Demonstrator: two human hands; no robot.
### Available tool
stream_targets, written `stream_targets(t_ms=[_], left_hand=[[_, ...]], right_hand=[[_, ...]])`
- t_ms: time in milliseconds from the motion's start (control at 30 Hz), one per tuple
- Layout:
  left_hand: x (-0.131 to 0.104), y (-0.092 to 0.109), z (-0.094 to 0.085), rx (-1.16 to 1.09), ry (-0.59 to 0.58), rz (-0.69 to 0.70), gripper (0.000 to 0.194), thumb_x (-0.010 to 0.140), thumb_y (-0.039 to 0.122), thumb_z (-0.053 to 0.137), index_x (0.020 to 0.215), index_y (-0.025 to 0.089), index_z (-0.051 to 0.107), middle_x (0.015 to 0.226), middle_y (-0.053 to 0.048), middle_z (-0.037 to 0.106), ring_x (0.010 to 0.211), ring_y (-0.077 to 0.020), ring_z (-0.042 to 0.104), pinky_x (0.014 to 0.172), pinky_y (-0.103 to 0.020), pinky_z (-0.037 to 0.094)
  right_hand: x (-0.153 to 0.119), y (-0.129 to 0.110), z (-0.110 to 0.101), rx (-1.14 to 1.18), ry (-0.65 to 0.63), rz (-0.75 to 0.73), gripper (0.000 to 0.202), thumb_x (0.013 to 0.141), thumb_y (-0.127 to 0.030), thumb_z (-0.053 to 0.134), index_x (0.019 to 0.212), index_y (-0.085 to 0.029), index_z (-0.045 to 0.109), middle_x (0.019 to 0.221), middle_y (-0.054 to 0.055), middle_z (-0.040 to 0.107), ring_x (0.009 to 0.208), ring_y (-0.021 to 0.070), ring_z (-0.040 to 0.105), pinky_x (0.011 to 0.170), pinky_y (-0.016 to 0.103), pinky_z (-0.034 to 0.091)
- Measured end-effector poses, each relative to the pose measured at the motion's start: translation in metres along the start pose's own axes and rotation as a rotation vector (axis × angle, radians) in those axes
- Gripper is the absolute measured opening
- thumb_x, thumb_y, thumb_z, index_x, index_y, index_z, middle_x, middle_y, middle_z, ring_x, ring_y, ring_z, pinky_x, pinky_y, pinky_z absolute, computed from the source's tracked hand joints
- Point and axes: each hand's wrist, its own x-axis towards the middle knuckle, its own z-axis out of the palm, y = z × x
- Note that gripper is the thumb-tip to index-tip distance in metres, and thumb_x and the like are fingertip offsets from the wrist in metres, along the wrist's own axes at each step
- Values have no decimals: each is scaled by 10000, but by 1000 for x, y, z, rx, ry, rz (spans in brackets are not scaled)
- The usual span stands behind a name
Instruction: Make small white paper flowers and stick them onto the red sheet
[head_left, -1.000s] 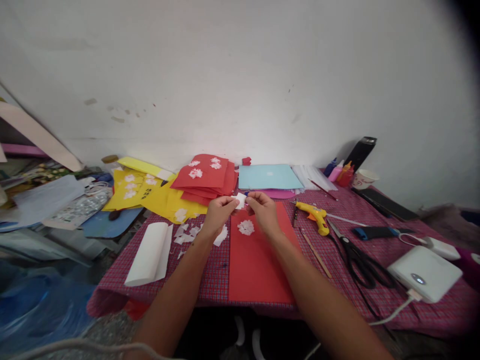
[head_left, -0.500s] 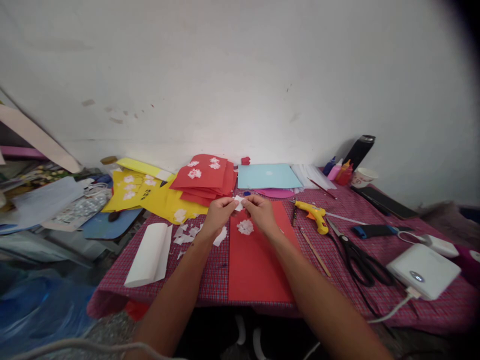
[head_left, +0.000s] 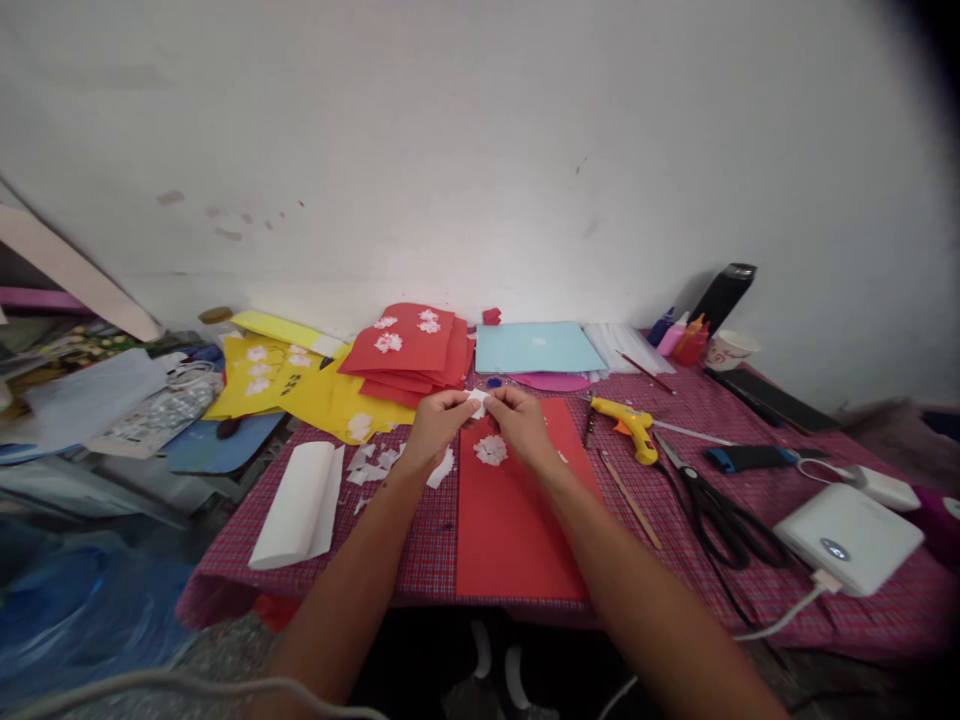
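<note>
Between my left hand (head_left: 441,424) and my right hand (head_left: 517,420) is a small piece of white paper (head_left: 478,402), pinched by the thumb and fingers of both. My hands hover over the top end of a red paper sheet (head_left: 517,540). On that sheet, just below my fingers, lies a white paper flower (head_left: 491,450). Torn white paper scraps (head_left: 371,464) are scattered left of the sheet, partly behind my left forearm. A folded white paper (head_left: 296,505) rests further left.
Right of the sheet lie a wooden stick (head_left: 631,500), a yellow glue gun (head_left: 630,422), black scissors (head_left: 724,515) and a white power box (head_left: 847,540) with a cable. Behind are red cards (head_left: 405,345), a light-blue sheet (head_left: 536,348), yellow cards (head_left: 315,400) and paint bottles (head_left: 679,335).
The view has shifted very slightly. Both hands stay at nearly the same spot, still pinching the small white paper, whose angle differs a little.
</note>
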Motion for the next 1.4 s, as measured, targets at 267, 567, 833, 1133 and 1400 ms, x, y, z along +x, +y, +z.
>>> stream_targets(t_ms=[267,567,833,1133,1400], left_hand=[[-1,-1,0,-6,-3,10,241,695,354,772,751,128,712,668,-9,647,603,-98,535,592,-223,418],[-4,7,3,22,-34,-8,299,780,427,684,834,135,723,766,-34,669,674,-131,586,654,-255,484],[-6,10,3,104,-6,6,267,787,411,664,747,150,704,676,-10,621,634,-121,534,599,-228,422],[-4,5,3,72,50,-7,223,768,373,694,730,153,699,649,5,590,604,-107,491,575,-224,389],[-6,12,5,160,141,49,212,770,375,687,785,169,730,703,-10,669,646,-131,554,621,-234,420]], right_hand=[[-4,-11,-1,128,-22,37,181,765,-355,654,735,-178,630,573,-32,545,497,108,448,474,235,344],[-4,-21,-5,-25,-69,-48,197,792,-336,632,668,-191,585,597,-37,497,545,115,418,534,243,344],[-4,-15,-5,-110,1,-54,150,831,-326,613,767,-194,650,687,-10,581,633,146,499,596,256,397],[-8,-18,-1,-7,94,-36,130,811,-317,642,886,-211,639,806,11,619,710,158,547,664,268,441],[-14,-28,-1,-128,22,-135,198,860,-325,595,699,-210,587,648,-9,527,602,149,458,587,272,373]])
